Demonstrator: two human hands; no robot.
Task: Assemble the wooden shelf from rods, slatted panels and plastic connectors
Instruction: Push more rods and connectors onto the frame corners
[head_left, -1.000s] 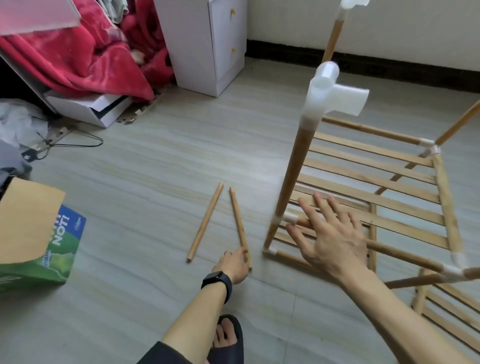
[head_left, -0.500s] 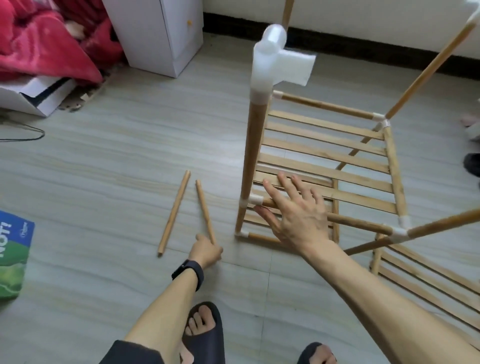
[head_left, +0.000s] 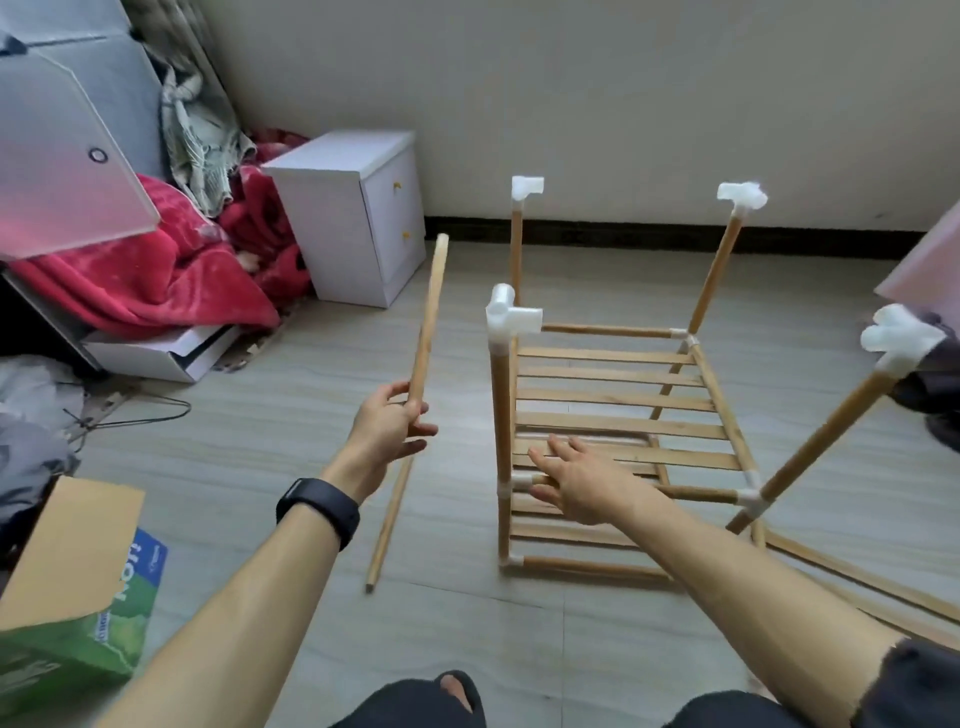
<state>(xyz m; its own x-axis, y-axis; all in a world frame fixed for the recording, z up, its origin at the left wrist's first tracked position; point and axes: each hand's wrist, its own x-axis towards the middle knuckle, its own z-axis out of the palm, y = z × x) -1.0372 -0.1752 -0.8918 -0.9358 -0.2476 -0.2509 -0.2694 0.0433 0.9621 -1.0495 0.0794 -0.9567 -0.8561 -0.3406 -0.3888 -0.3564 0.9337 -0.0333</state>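
The half-built wooden shelf stands on the floor: a slatted panel (head_left: 618, 397) framed by rods, with several upright rods topped by white plastic connectors (head_left: 509, 317). My left hand (head_left: 392, 423) grips a loose wooden rod (head_left: 428, 322) near its lower end and holds it upright, left of the frame. A second loose rod (head_left: 389, 525) lies on the floor below that hand. My right hand (head_left: 584, 486) rests flat with fingers spread on the shelf's front rod and slats, beside the near left upright (head_left: 501, 415).
A white bedside cabinet (head_left: 358, 213) stands at the back left beside red bedding (head_left: 145, 280). A green carton with a brown flap (head_left: 78, 597) sits at the lower left. More slatted wood (head_left: 857, 582) lies on the floor at the right. My sandalled foot (head_left: 447, 696) is at the bottom.
My left hand has picked one rod up off the floor and raised it upright. The right hand stays on the shelf. The camera has tilted up, showing more of the frame.
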